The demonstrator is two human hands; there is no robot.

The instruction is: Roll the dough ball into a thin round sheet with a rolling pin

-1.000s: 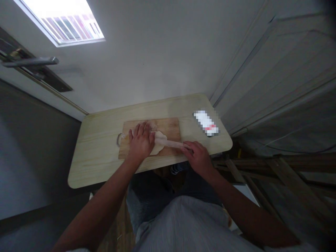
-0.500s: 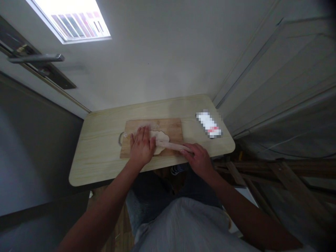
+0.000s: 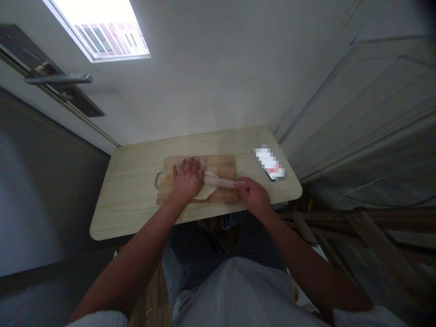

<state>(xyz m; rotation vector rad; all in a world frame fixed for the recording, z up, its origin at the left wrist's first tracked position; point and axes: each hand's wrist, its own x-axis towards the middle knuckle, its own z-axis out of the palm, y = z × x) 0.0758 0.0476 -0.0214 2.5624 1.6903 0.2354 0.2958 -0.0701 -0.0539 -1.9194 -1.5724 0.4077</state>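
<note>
You're midway through rolling the dough [image 3: 206,193] flat on the cutting board [image 3: 223,164], which lies in the middle of the small table [image 3: 132,200]. Your left hand [image 3: 187,178] lies flat, fingers together, pressing on one end of the rolling pin [image 3: 220,182]; your right hand [image 3: 254,196] rests over the other end (whether it grips or just presses, I cannot tell). The next stroke calls for even pressure from both palms, keeping the pin on the board.

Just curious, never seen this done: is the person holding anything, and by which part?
A rolling pin: the right hand is on its right end, the left hand lies over its left end, above dough on the cutting board.
</note>
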